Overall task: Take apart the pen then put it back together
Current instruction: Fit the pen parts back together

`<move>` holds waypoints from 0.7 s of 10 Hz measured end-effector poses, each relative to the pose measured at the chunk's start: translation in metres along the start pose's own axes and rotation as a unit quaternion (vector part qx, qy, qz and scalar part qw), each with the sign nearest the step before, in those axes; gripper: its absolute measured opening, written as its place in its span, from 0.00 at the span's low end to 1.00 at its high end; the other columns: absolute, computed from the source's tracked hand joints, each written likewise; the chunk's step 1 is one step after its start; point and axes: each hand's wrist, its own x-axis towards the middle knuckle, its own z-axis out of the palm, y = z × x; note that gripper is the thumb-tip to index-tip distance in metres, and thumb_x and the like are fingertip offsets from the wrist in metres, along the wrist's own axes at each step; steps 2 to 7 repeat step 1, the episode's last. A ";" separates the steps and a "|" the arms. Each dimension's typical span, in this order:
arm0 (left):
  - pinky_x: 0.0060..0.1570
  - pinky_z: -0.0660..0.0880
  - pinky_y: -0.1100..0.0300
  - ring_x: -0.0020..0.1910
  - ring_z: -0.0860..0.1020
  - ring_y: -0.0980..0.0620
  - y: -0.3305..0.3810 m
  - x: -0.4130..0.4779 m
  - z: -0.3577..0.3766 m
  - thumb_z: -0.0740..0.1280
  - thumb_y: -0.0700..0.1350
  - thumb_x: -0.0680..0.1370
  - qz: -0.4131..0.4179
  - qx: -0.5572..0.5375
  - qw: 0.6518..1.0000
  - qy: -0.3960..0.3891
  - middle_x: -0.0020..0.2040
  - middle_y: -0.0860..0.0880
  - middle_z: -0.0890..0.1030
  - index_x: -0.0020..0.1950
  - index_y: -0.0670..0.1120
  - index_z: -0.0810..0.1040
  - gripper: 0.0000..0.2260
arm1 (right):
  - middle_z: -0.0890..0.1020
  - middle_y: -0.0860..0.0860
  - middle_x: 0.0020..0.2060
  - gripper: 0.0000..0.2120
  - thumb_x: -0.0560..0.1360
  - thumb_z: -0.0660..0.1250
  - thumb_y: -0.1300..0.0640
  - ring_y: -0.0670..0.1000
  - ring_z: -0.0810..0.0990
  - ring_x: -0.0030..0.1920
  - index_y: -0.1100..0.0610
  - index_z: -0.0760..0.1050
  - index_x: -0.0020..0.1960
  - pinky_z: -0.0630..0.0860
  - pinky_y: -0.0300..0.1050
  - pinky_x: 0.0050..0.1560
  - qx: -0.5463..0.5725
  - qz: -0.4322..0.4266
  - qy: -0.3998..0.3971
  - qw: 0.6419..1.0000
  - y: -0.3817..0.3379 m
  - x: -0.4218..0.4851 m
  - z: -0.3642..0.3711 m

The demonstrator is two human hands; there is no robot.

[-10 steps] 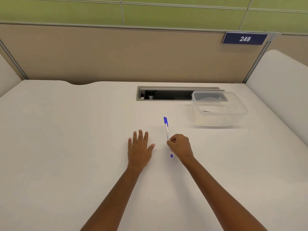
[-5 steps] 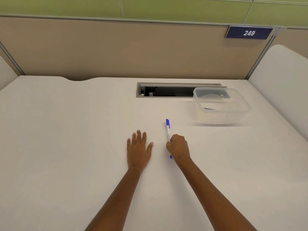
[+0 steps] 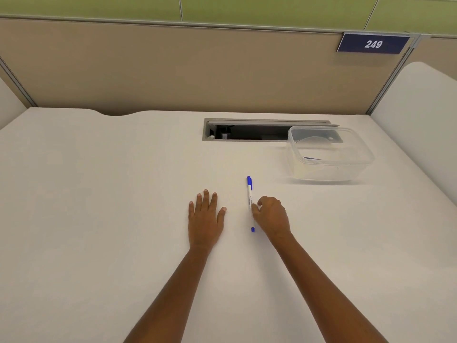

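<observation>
The right hand point(image 3: 272, 215) rests on the desk point(image 3: 99, 219) with its fingers curled loosely and its fingertips point(image 3: 254, 209) against the white barrel of the pen point(image 3: 249, 201). Whether they actually pinch the barrel or only touch its side cannot be told from this angle. The pen is whole, lying flat on the desk and running from near to far: its blue cap points toward the far side, and a small blue end plug shows at the near end, just left of the wrist. The left hand point(image 3: 205, 219) lies palm down to the left of the pen, fingers spread a little and holding nothing; a strip of bare desk separates it from the barrel.

Farther off and to the right stands a clear plastic container point(image 3: 329, 154), well apart from both hands, with something blue faintly visible through its wall. Its far left corner overlaps a long cable slot point(image 3: 247, 131) sunk into the desk, dark inside. Nothing lies between the hands and the pen.

The desk is plain white with a curved notch in its far edge. Behind it rises a tan partition point(image 3: 173, 70) with green panels above, carrying a dark blue number plate point(image 3: 373, 44) that reads 249 at the far right. White side panels flank the desk.
</observation>
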 end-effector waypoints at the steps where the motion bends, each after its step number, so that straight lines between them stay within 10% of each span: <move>1: 0.73 0.44 0.52 0.76 0.49 0.49 0.002 0.000 -0.002 0.48 0.53 0.82 -0.004 0.004 1.000 0.007 0.78 0.47 0.50 0.76 0.48 0.51 0.23 | 0.77 0.63 0.52 0.12 0.76 0.58 0.58 0.62 0.74 0.54 0.65 0.74 0.53 0.72 0.51 0.50 -0.012 -0.006 0.034 0.999 0.019 0.000 -0.008; 7: 0.73 0.44 0.52 0.76 0.49 0.49 0.002 0.000 -0.002 0.48 0.53 0.82 -0.004 0.004 1.000 0.007 0.78 0.47 0.50 0.76 0.48 0.51 0.23 | 0.77 0.63 0.52 0.12 0.76 0.58 0.58 0.62 0.74 0.54 0.65 0.74 0.53 0.72 0.51 0.50 -0.012 -0.006 0.034 0.999 0.019 0.000 -0.008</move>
